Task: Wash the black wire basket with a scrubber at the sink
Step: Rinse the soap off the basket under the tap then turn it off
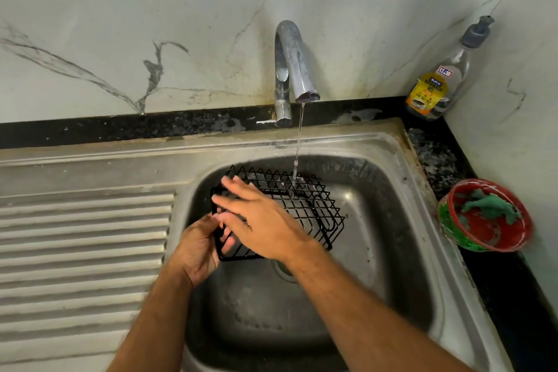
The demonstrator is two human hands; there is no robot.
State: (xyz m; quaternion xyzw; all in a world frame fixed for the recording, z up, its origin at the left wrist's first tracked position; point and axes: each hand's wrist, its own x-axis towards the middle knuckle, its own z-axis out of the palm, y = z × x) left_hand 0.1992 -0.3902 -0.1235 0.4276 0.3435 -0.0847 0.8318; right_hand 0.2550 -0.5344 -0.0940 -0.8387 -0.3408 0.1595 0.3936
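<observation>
- Marble-look wall (181, 24) takes up the whole back, white with grey veins, well beyond where the hands are.
- steel sink (401, 190) with a ribbed draining board (84, 235) off to the left of the grip, basin right under it.
- black stone counter (437, 157) runs behind and down the right side of the sink.
- tap (291, 66) sits up past the grip, thin stream of water (299, 142) coming down onto the far side of the basket.
- black wire basket (305, 208) is held over the basin, tilted, near-left end in the hands.
- right hand (259, 217) lies across the top of the basket just above the grip, fingers straight and spread, not wrapped round anything.
- left hand (199, 248) is underneath at the near-left corner, fingers curled round the frame wire, so that's the actual hold.
- dish soap bottle (437, 84) stands in the back right corner, far from the grip.
- red and green bowl (483, 229) on the counter, well right of the grip, with the green scrubber (489, 205) lying in it, untouched.
</observation>
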